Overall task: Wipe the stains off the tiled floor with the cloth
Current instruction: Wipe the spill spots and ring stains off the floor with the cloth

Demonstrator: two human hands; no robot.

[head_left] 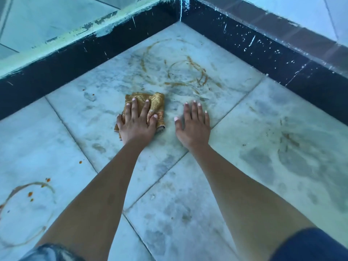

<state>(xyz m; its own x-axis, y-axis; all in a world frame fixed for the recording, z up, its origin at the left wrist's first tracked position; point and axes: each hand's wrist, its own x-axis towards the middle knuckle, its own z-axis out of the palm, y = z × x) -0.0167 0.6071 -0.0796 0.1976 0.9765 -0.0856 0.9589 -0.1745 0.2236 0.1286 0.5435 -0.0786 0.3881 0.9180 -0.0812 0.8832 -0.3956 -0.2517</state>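
Note:
A crumpled yellow-brown cloth (156, 104) lies on the pale tiled floor (235, 129) in the middle of the view. My left hand (136, 122) presses flat on the cloth with fingers spread. My right hand (194, 125) rests flat on the bare tile just to the right, fingers apart, holding nothing. Beyond the cloth, brown ring-shaped stains (188, 72) smear the corner tile. Another brown ring stain (28, 208) with orange drops marks the tile at the lower left. Grey smudges (301, 162) cover the tile at the right.
Black skirting tiles (94, 51) flecked with white paint run along both walls and meet in a corner at the top centre. Pale wall tiles rise above them. A small orange drop (80, 162) sits on the left tile. Blue cloth of my clothing shows at the bottom edge.

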